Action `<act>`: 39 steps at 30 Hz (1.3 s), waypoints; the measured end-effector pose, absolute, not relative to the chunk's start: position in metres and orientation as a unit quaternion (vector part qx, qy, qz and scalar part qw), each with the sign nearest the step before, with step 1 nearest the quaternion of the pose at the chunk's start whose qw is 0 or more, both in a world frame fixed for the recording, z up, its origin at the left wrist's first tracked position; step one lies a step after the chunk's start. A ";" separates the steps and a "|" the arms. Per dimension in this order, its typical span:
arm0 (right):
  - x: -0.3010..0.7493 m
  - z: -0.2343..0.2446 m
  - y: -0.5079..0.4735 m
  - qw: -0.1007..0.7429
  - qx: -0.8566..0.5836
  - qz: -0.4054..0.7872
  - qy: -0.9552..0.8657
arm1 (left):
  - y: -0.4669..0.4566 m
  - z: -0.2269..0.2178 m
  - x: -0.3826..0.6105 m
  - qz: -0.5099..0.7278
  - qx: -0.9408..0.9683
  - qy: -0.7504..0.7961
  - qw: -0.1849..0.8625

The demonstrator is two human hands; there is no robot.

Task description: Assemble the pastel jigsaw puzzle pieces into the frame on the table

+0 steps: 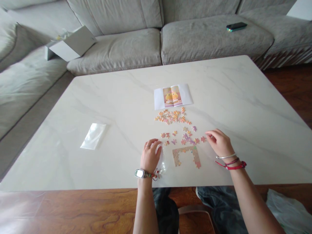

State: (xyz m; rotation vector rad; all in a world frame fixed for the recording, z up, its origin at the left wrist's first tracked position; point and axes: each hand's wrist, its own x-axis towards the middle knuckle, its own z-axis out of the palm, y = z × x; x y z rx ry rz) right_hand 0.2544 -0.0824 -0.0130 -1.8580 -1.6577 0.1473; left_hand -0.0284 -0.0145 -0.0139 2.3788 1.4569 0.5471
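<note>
My left hand (150,156) hovers over the table beside several loose jigsaw pieces (166,143), its fingers bent and apart with nothing visible in them. On the right, my right hand (220,143) has loosely curled fingers, with a gap between thumb and forefinger. A pink jigsaw piece (203,139) lies just left of its fingertips. Between my hands is a joined puzzle border (184,149), three-sided and open toward me. Purple and pink pieces (187,138) cluster above it. Farther back lies a pile of mixed pieces (170,117), below a creased picture sheet (172,96) showing yellow figures.
A clear plastic bag (93,136) lies on the left of the white marbled table (117,97). Beyond the far edge stands a grey sofa (122,48), holding a white box (75,42) and a phone (236,26). Another plastic bag (287,211) is at lower right.
</note>
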 end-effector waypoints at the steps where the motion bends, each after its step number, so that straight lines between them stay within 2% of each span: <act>1: 0.253 -0.013 -0.082 0.316 -0.707 0.061 -0.630 | -0.015 -0.014 -0.028 0.191 0.828 0.505 0.149; 5: 0.235 -0.009 -0.080 0.276 -0.691 0.085 -0.663 | -0.015 -0.013 -0.027 0.190 0.828 0.506 0.151; 10: 0.189 -0.005 -0.071 0.198 -0.668 0.049 -0.716 | -0.017 -0.010 -0.029 0.184 0.823 0.514 0.157; 19: 0.159 -0.015 -0.058 0.170 -0.702 0.049 -0.690 | -0.020 -0.008 -0.047 0.188 0.817 0.520 0.164; 26: 0.162 -0.013 -0.058 0.256 -0.689 0.140 -0.664 | -0.022 -0.006 -0.064 0.213 0.807 0.526 0.165; 33: 0.166 0.004 -0.063 0.409 -0.670 0.429 -0.447 | -0.024 -0.008 -0.069 0.215 0.805 0.528 0.163; 39: 0.176 0.007 -0.063 0.454 -0.643 0.484 -0.384 | -0.023 -0.010 -0.067 0.211 0.807 0.526 0.166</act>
